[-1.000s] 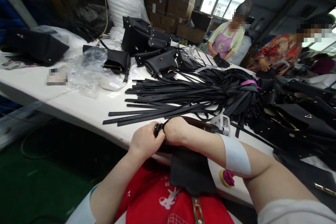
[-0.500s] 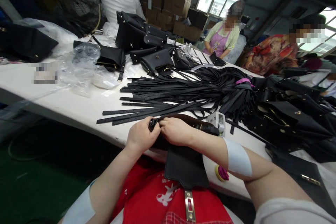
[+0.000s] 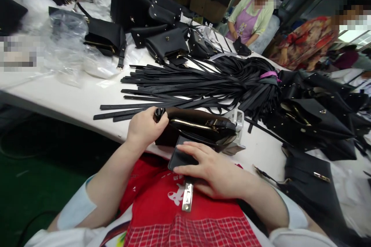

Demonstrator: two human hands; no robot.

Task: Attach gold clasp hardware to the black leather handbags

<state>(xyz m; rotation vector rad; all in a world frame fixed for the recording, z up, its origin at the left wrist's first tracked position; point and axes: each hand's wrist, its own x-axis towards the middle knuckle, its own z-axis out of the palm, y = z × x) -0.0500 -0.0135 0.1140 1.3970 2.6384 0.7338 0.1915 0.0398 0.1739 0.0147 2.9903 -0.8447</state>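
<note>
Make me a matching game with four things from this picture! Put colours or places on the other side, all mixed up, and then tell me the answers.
Things:
1. Zip
2. Flap
3. Straps
4. Tie

Colours and places:
A. Fanned out on the table
B. Pink
C. Under the right grip
D. Gold

Right pairs: 1-D, 2-C, 3-A, 4-B
</note>
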